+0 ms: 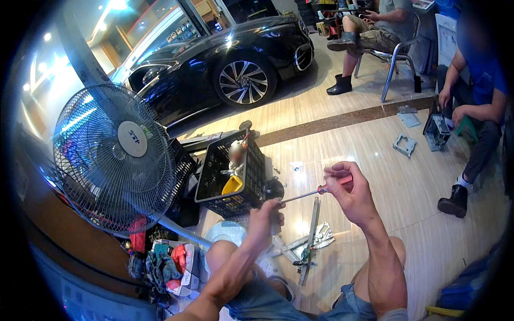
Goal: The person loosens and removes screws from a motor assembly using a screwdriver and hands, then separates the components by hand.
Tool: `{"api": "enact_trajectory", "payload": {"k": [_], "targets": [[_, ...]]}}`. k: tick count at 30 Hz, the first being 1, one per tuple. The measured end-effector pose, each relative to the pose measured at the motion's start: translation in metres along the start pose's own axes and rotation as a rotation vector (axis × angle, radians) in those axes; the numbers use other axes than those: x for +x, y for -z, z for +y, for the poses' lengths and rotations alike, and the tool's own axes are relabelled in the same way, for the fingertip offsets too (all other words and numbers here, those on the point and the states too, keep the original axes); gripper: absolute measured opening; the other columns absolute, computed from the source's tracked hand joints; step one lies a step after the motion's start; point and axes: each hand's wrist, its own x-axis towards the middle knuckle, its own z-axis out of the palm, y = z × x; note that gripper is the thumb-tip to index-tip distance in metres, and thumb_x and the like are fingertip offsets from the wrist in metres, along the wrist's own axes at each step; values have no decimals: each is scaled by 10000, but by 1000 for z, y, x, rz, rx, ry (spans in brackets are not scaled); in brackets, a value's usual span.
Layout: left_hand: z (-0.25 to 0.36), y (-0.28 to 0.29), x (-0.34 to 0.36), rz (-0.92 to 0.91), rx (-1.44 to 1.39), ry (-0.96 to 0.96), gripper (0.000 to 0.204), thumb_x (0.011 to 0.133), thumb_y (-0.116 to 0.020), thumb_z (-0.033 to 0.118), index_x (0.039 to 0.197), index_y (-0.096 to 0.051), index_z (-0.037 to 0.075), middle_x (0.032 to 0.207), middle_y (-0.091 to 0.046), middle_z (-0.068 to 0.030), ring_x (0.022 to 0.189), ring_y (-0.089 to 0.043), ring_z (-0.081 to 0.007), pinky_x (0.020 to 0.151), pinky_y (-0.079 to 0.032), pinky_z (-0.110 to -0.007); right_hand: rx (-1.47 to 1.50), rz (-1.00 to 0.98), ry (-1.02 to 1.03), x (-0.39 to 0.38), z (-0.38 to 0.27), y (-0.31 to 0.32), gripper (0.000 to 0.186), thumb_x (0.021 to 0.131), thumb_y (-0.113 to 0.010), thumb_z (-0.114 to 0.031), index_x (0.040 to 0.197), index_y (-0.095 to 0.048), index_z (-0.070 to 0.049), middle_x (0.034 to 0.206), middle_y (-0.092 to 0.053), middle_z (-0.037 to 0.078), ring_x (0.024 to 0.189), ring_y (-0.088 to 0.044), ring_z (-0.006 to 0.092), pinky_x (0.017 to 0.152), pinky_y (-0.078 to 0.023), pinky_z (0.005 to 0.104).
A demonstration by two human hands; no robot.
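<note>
Right hand [354, 198] grips a screwdriver [322, 189] (red-handled) while the left hand [262, 219] pinches near its tip

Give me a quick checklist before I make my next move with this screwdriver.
1. Screwdriver gripped in right hand: ok, held by its red handle.
2. Screwdriver tip seated: cannot tell; the shaft ends at the left hand, which hides the detail.
3. Left hand gripping the dark round part: cannot tell; it shows just beyond the fingers, beside the black crate.
4. Long metal strip clear of both hands: ok, down on the floor.
5. Fan apart from both hands: ok, standing off to the left.
</note>
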Motion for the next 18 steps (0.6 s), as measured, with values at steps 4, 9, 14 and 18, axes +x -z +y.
{"api": "enact_trajectory", "payload": {"k": [4, 9, 14, 18], "targets": [[1, 3, 2, -35, 3, 9, 267, 874, -618, 258, 1009, -647, 29, 891, -655, -43, 631, -567, -128, 560, -463, -273, 199, -65, 27, -2, 1, 2, 338, 908, -662, -164, 1150, -516, 20, 991, -695, 167, 959, -691, 230, 822, -546, 331], [6, 3, 1, -30, -38, 9, 267, 875, -619, 257, 1010, -642, 28, 887, -655, -47, 625, -565, -126, 557, -462, -271, -29, -33, -137, -2, -5, -1, 374, 906, -642, -117, 1207, -467, 17, 1096, -663, 174, 1036, -664, 246, 893, -524, 334], [9, 7, 4, -40, -77, -2, 264, 872, -627, 260, 998, -645, 29, 888, -659, -54, 618, -568, -126, 550, -464, -274, 242, -18, 123, -3, 1, -5, 373, 903, -674, -170, 1177, -498, 13, 1026, -688, 178, 980, -682, 206, 834, -546, 327], [12, 8, 4, -17, -72, -4, 262, 870, -630, 258, 994, -644, 28, 895, -665, -61, 612, -570, -132, 541, -473, -280, 103, -76, -90, -3, -13, -4, 387, 908, -655, -146, 1212, -472, 7, 1062, -678, 179, 1002, -676, 226, 867, -538, 331]]}}
